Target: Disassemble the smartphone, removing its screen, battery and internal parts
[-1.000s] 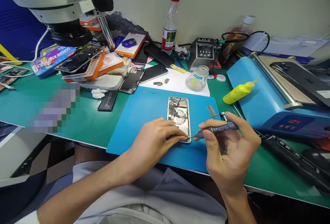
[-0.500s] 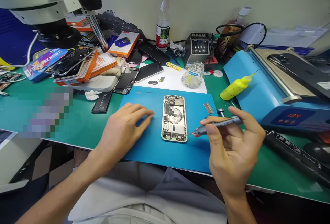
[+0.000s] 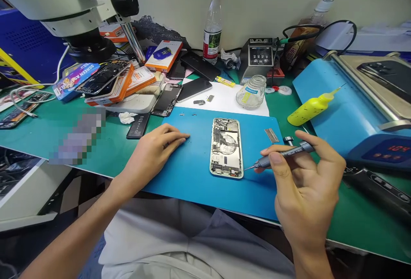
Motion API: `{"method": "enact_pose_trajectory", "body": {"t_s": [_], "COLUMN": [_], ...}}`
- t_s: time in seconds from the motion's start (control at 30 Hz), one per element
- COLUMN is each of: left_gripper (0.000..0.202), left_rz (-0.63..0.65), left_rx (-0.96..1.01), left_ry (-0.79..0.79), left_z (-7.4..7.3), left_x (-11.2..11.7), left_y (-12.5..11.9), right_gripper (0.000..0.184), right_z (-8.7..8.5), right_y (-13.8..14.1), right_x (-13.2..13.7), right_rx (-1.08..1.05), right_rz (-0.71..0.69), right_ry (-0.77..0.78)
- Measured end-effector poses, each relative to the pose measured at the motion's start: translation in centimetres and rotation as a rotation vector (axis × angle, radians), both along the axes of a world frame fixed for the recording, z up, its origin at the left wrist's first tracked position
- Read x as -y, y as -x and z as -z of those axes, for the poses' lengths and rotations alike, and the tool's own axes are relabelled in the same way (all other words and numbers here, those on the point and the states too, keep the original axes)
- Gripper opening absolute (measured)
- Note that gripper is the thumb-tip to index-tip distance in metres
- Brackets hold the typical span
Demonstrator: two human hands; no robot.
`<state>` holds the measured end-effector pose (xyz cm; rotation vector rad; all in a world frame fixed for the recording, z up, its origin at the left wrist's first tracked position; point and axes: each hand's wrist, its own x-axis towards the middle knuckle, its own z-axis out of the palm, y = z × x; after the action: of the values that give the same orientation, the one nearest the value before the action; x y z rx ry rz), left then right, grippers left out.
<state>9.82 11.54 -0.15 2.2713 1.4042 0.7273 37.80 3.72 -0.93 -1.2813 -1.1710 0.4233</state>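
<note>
An opened phone lies on the blue mat, its inner parts and a round coil bare. My right hand grips a slim grey screwdriver, tilted, its tip beside the phone's lower right corner; contact cannot be made out. To the left of the phone, my left hand rests low over the mat with thumb and fingertips pressed together. Whatever is between them, if anything, is too small to see. Tiny dark screws lie by those fingertips.
A phone battery and a detached screen lie behind my left hand. At the back stand a glass jar and a water bottle. A yellow bottle leans near the blue heating plate. A microscope overhangs the left.
My left hand has drawn away from the phone, and its parted thumb and fingers have come together. The camera view has swung left. The screwdriver stays near the same phone corner.
</note>
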Motion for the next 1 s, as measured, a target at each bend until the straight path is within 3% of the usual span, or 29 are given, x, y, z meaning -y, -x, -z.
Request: {"method": "enact_pose_trajectory", "body": {"t_s": [0.3,0.63,0.87,1.0], "left_gripper": [0.014,0.025,0.012,0.008], "left_rz": [-0.019,0.069,0.012,-0.016], "left_rx": [0.102,0.012,0.019,0.069], "left_ry": [0.052,0.057,0.077,-0.046], "left_z": [-0.8,-0.7,-0.9,-0.8], "left_x": [-0.6,-0.7,-1.2,-0.1], "left_y": [-0.4,0.3,0.3,-0.8], "right_gripper": [0.05,0.052,0.051,0.05], "right_z": [0.0,0.0,-0.2,-1.0], "right_y": [-0.1,0.0,-0.1,2.0], "right_x": [0.1,0.0,-0.1,-0.6], "right_rx": [0.028,0.014,0.014,0.088], "right_rz": [0.026,0.038,0.054,0.069], "right_ry": [0.042,0.093,0.068,-0.045]}}
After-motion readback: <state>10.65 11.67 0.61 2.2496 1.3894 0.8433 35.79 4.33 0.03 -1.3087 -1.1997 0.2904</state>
